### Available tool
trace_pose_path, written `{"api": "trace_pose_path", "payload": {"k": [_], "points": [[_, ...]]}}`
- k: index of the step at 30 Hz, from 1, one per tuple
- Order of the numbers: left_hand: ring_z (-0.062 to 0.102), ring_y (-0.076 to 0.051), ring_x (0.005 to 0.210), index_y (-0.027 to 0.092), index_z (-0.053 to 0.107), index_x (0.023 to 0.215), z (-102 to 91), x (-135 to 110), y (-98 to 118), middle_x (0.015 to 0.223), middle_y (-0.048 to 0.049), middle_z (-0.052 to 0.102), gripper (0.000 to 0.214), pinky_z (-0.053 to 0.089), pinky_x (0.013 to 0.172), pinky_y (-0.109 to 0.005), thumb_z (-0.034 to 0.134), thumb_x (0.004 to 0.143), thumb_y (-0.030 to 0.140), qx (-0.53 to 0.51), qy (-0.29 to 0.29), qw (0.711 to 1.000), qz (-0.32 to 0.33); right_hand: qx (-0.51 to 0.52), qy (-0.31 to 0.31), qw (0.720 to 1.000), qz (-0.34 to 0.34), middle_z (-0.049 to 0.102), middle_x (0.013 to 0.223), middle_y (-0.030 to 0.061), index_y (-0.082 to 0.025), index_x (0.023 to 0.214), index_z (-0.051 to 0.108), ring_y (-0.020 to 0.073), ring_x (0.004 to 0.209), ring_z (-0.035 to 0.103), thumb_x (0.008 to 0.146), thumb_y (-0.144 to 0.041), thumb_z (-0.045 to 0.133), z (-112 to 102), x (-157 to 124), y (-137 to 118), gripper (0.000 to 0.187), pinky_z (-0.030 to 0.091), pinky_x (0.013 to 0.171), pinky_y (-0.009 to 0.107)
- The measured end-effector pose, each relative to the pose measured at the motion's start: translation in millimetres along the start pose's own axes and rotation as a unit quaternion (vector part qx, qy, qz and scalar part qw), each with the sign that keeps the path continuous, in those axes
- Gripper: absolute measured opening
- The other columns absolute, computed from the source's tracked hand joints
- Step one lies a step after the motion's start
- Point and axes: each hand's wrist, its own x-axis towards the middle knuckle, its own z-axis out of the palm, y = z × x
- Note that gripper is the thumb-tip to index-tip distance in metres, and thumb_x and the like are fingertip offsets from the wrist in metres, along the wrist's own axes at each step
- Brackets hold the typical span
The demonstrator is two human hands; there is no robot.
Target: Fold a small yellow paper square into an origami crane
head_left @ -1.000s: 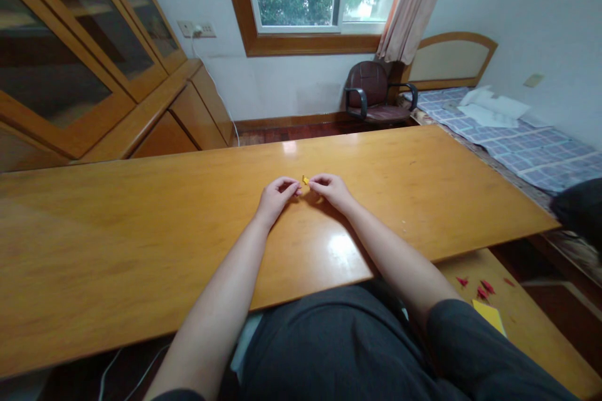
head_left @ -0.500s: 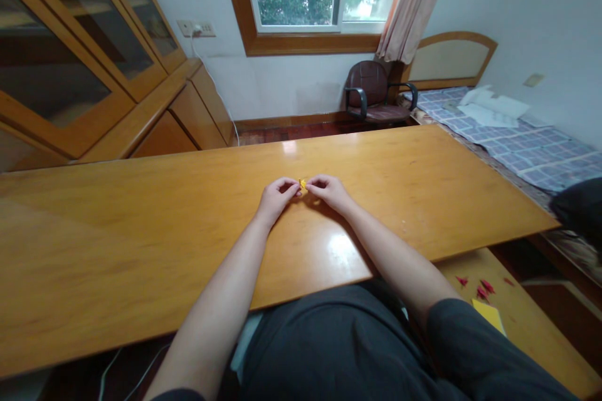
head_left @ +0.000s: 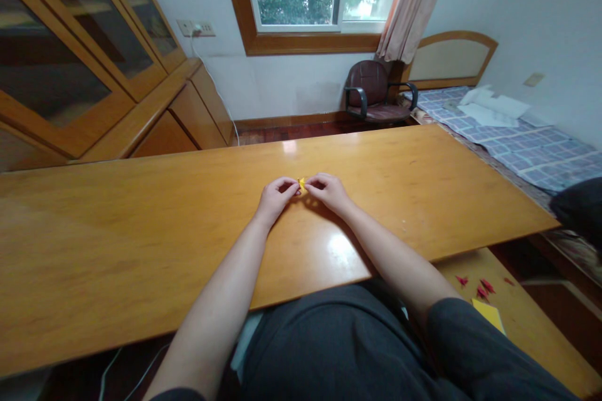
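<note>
A small folded piece of yellow paper [head_left: 301, 182] is held between my two hands, just above the wooden table [head_left: 155, 231]. My left hand [head_left: 279, 195] pinches its left side between thumb and fingertips. From the other side, my right hand [head_left: 329, 191] grips it with thumb and index finger closed. The fingertips cover part of the paper, and its folds are too small to make out fully.
On a lower wooden surface at right lie several small red folded paper pieces [head_left: 486, 287] and a yellow sheet stack [head_left: 489, 316]. Beyond the table stand a brown armchair [head_left: 374, 87] and a bed [head_left: 536, 144]. A glass-door cabinet [head_left: 94, 74] lines the left.
My right hand has shifted very slightly up and left at the yellow paper, and the paper's visible shape looks a little different. My left hand has stayed in place.
</note>
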Motion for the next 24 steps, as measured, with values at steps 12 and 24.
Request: {"api": "trace_pose_path", "payload": {"k": [12, 24], "points": [[0.066, -0.016, 0.069, 0.017, 0.070, 0.080, 3.6, -1, 7, 0.071, -0.0025, 0.070, 0.028, 0.054, 0.074, -0.030, 0.076, 0.072, 0.043, -0.018, 0.031, 0.999, -0.012, -0.113, 0.042, 0.990, -0.072, 0.069, 0.079, 0.0035, -0.019, 0.080, 0.070, 0.0128, 0.066, 0.058, 0.087, -0.025, 0.063, 4, -5, -11, 0.012, 0.046, 0.066, 0.025], [0.062, -0.014, 0.063, 0.016, 0.066, 0.076, 5.6, 1, 2, 0.066, -0.0005, 0.066, 0.028, 0.051, 0.068, -0.028, 0.075, 0.071, 0.042, -0.022, 0.050, 0.998, -0.019, -0.185, 0.055, 0.978, -0.083, 0.069, 0.081, 0.0048, -0.019, 0.083, 0.069, 0.0142, 0.070, 0.059, 0.089, -0.025, 0.060, 8, -8, -16, 0.012, 0.046, 0.068, 0.025]]}}
